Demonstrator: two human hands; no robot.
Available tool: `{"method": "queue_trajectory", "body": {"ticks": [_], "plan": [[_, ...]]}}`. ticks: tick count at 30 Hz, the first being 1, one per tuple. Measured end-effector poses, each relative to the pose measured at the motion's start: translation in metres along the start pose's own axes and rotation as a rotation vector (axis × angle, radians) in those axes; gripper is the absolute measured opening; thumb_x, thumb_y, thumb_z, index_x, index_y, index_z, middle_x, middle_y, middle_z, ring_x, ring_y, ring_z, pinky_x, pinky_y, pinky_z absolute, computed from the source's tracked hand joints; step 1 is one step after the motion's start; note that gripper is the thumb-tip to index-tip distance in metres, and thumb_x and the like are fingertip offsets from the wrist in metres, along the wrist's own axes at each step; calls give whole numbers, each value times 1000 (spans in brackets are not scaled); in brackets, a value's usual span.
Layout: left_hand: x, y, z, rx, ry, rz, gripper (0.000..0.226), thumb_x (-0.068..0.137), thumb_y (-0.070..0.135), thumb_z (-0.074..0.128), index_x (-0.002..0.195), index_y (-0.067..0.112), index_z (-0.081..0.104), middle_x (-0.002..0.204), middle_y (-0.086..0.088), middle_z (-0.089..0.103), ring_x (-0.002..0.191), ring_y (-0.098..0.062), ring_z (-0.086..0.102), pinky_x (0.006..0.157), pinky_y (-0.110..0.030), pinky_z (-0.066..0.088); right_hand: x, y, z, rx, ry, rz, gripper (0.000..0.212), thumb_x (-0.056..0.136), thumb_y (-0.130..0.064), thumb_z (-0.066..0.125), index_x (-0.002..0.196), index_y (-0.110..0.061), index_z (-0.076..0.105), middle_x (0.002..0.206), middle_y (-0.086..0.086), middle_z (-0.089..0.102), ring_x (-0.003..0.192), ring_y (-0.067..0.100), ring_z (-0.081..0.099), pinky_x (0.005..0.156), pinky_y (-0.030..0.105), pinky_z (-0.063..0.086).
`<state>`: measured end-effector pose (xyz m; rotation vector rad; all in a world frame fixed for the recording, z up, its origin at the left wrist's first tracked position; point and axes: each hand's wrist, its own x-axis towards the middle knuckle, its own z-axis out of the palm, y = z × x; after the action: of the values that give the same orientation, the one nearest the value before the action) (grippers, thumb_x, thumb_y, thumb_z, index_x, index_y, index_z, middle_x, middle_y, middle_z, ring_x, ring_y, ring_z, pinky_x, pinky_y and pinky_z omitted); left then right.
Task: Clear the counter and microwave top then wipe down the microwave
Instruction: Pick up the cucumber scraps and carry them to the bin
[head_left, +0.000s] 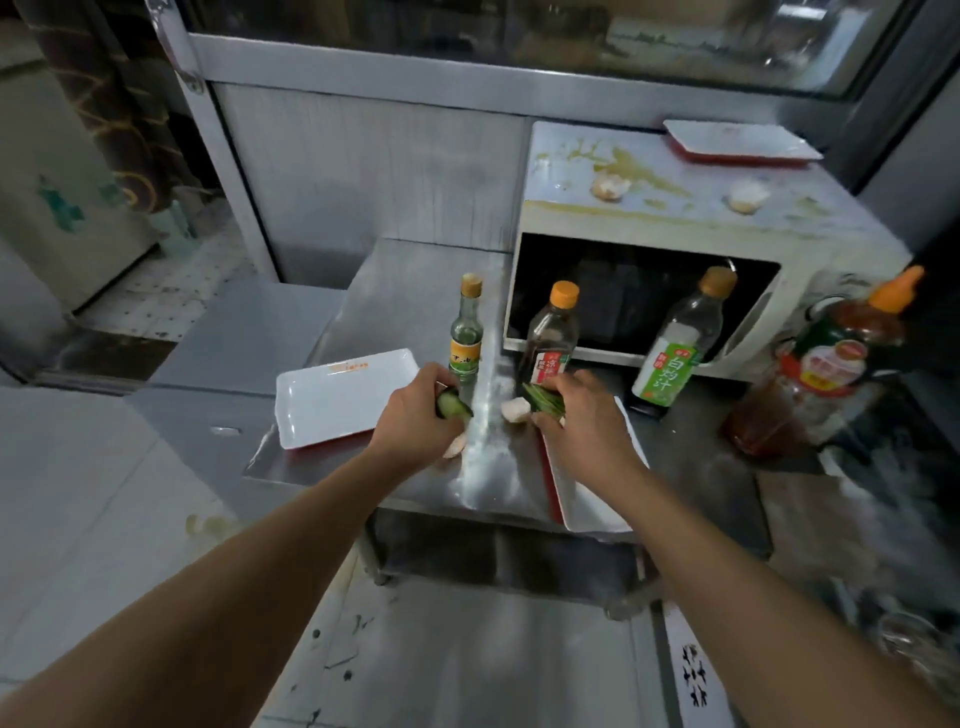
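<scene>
Both hands are working over the steel bench (415, 291). Left hand (415, 410) is gripping a cucumber piece (454, 405), fingers curled round it, with a pale scrap (457, 446) showing just under the hand. Right hand (582, 421) is pinching a bunch of green stalks (543, 399), held just over the near white tray (587, 509), which is hanging past the bench's front edge. A pale chunk (515, 410) is lying between the two hands. Another white tray (337, 400) is sitting left of them. Three orange-capped bottles are standing in front of the microwave (810, 270): small green one (466, 332), dark one (550, 338), clear one (680, 343). A big red sauce bottle (826, 364) is standing to the right. Microwave top is stained yellow, carrying two pale scraps (612, 186) (748, 196) and a red-edged tray (740, 141) at the back.
</scene>
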<state>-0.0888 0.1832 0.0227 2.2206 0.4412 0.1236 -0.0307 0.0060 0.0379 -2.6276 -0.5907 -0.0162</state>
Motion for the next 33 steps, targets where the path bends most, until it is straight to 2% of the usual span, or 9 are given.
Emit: {"method": "queue_trajectory", "body": {"ticks": [3,7,8,12,16,21,27,30,33], "plan": [[1,17,8,15,-61,69,33,79,8,62,107,21,51,96,-6,64,83,-25,62,75,-40,54,-14,7,-18,-18,52,69,33,87,-23,63,116,-10,58,116,10,51,110,26,49,90,34,40],[1,36,13,-5,-150,200,35,79,6,62,109,20,50,96,-1,61,78,-20,59,62,-23,45,-37,9,-39,-43,120,198,32,86,-21,64,115,-8,59,116,11,52,109,28,50,90,35,42],[0,40,13,-2,-172,233,34,79,7,62,108,20,50,94,0,61,77,-19,59,61,-23,44,-43,7,-43,-47,147,228,32,86,-20,65,114,-8,59,116,12,53,109,29,51,91,34,42],[-7,54,8,3,-257,351,34,78,8,64,107,21,52,98,-3,62,85,-24,61,74,-33,51,-75,-5,-57,-80,232,334,33,86,-20,64,116,-6,58,117,13,53,108,30,52,89,31,39],[-25,62,1,3,-356,478,35,77,7,64,107,20,52,95,0,62,87,-24,60,74,-32,48,-111,-22,-65,-116,298,427,35,86,-22,64,117,-8,59,116,12,53,107,29,54,89,34,43],[-54,73,3,17,-482,569,35,76,5,61,104,22,50,100,-4,63,90,-27,60,75,-40,52,-166,-40,-68,-84,376,558,34,85,-19,66,117,-9,59,118,13,60,107,28,57,90,34,46],[-111,97,29,34,-644,715,29,80,15,67,104,22,52,98,0,64,91,-23,60,80,-39,50,-249,-46,-81,-135,450,705,37,85,-15,64,120,-6,60,121,16,56,109,30,54,91,32,42],[-146,109,45,21,-738,763,30,81,11,67,105,22,53,99,3,62,94,-20,59,82,-35,50,-295,-49,-85,-141,499,807,34,86,-18,64,118,-7,59,119,15,53,107,31,54,90,34,44],[-189,122,62,22,-824,835,28,80,13,67,97,26,50,97,2,62,92,-21,60,79,-35,50,-345,-52,-90,-147,527,902,30,87,-20,63,115,-8,60,115,12,54,102,28,55,85,29,42]]}}
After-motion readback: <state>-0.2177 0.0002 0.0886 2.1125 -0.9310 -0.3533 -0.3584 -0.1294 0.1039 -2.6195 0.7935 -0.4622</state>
